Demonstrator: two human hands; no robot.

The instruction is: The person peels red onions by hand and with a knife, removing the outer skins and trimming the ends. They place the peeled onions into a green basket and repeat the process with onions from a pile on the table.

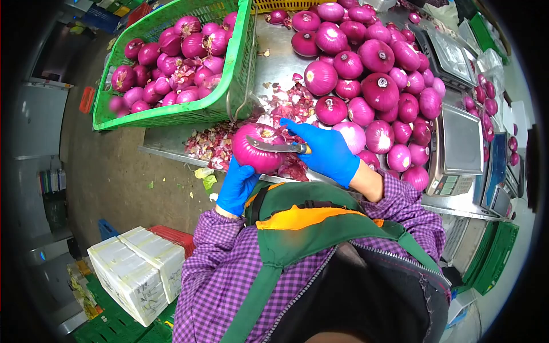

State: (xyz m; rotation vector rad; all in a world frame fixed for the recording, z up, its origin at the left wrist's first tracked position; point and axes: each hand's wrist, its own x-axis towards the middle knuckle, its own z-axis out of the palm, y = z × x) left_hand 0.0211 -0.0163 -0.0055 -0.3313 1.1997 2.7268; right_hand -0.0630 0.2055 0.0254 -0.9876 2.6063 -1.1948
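Note:
My left hand (237, 186), in a blue glove, grips a large red onion (251, 157) from below and the left. In my blue-gloved right hand (327, 150) is a small knife (277, 147) with a curved blade. Its blade lies across the top of the onion, pointing left. The right fingers close round the handle, with the index finger reaching over toward the onion. Loose onion skins (214, 140) lie heaped on the metal table beneath and beyond my hands. A big pile of red onions (380, 91) sits just right of the knife hand.
A green crate (171, 117) full of red onions stands at the upper left. On the right is a weighing scale (460, 143), with more onions past it. A white foam box (134, 274) sits lower left. The metal table's edge (171, 153) runs in front of me.

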